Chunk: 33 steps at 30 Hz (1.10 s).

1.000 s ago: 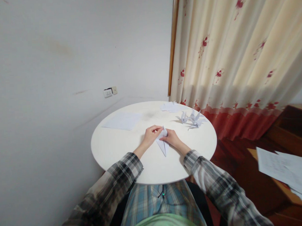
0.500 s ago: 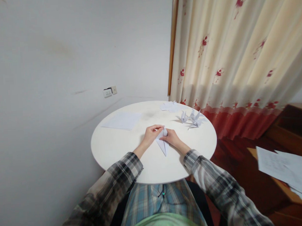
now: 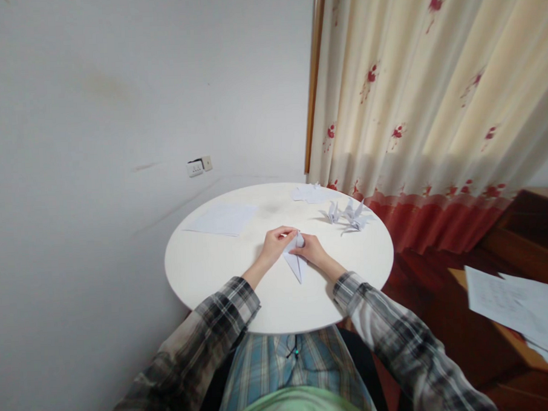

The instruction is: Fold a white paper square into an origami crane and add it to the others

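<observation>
Between my hands is a folded white paper [image 3: 296, 266], shaped like a narrow kite whose long point faces me. My left hand [image 3: 274, 242] pinches its far tip, fingers and thumb pressed together. On the other side, my right hand [image 3: 310, 249] grips the paper's right edge, with the thumb lying across its front. Parts of the upper folds are covered by my fingers. Several folded paper cranes [image 3: 353, 216] stand on the round white table [image 3: 204, 275], beyond my right hand.
White paper sheets [image 3: 222, 220] lie at the table's left back. Smaller paper pieces [image 3: 310, 193] rest near the far edge. A wall with a socket [image 3: 195, 168] is behind, a curtain [image 3: 406, 103] at the right. Printed papers [image 3: 514, 304] cover wooden furniture on the right.
</observation>
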Available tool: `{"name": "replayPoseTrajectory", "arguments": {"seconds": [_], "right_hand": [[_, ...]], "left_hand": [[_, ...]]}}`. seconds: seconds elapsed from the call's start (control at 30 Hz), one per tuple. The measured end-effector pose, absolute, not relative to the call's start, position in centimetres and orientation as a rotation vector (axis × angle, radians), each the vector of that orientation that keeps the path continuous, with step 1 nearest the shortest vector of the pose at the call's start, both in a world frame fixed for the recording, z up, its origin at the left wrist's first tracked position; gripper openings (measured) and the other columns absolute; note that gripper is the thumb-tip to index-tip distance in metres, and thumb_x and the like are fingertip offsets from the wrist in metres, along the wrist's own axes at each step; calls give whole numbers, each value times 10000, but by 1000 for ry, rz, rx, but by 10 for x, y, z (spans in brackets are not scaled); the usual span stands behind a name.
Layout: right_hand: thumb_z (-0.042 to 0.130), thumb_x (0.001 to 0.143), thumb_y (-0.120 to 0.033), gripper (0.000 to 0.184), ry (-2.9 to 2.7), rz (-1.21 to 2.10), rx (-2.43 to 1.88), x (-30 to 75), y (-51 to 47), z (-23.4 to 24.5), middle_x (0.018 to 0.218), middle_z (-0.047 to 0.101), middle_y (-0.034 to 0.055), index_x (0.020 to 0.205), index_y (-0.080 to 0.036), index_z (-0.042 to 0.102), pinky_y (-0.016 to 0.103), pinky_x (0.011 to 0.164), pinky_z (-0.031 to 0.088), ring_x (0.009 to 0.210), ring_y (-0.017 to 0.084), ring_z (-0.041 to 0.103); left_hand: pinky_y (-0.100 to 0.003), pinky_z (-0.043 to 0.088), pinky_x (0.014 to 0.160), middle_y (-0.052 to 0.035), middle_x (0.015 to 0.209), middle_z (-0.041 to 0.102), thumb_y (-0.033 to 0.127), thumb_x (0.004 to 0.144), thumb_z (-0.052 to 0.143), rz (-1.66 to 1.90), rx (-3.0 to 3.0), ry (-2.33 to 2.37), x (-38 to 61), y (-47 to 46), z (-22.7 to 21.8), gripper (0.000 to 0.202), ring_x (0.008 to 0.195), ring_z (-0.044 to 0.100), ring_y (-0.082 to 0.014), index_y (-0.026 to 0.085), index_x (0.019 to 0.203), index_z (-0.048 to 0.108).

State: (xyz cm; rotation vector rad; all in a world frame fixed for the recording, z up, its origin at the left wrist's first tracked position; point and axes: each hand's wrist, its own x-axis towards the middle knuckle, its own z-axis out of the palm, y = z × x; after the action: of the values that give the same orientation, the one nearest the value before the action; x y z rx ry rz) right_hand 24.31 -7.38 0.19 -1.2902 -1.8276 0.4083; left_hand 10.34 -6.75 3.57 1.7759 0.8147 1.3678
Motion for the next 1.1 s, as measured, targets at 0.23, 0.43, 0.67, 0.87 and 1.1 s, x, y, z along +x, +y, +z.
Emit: {"name": "replayPoseTrajectory", "arguments": {"seconds": [0.23, 0.43, 0.67, 0.87, 1.1], "right_hand": [[692, 585, -268, 298, -1843, 378, -1311, 243, -70, -1, 659, 613, -17, 846, -130, 652, 201, 542, 319, 573, 112, 460], [691, 591, -274, 279, -1858, 342, -1311, 244, -67, -5, 645, 609, -19, 830, -136, 655, 203, 543, 325, 561, 110, 459], [687, 614, -243, 315, -1851, 378, -1278, 243, -72, 0, 761, 662, 6, 909, -140, 647, 229, 611, 388, 649, 146, 549], [702, 613, -229, 378, -1852, 374, -1281, 242, -71, 0, 892, 676, 38, 976, -154, 627, 268, 699, 427, 776, 185, 599], [704, 618, -235, 379, -1871, 336, -1318, 241, -73, 3, 866, 683, 48, 976, -137, 628, 272, 689, 433, 749, 185, 596]], "left_hand": [[-267, 459, 666, -65, 752, 678, 311, 645, 619, 1385, 1726, 804, 104, -66, 35, 194, 718, 598, -167, 128, 685, 670], [-265, 454, 665, -63, 739, 675, 302, 650, 615, 1380, 1718, 794, 104, -67, 36, 187, 704, 594, -162, 126, 682, 669], [-261, 447, 662, -76, 821, 687, 324, 643, 639, 1341, 1749, 834, 105, -65, 34, 233, 745, 602, -172, 127, 760, 682], [-278, 452, 658, -81, 829, 696, 293, 633, 646, 1294, 1762, 868, 108, -64, 30, 223, 726, 611, -181, 128, 776, 692], [-305, 464, 734, -84, 816, 698, 269, 654, 620, 1332, 1727, 850, 108, -67, 31, 170, 777, 622, -192, 136, 729, 693]]}}
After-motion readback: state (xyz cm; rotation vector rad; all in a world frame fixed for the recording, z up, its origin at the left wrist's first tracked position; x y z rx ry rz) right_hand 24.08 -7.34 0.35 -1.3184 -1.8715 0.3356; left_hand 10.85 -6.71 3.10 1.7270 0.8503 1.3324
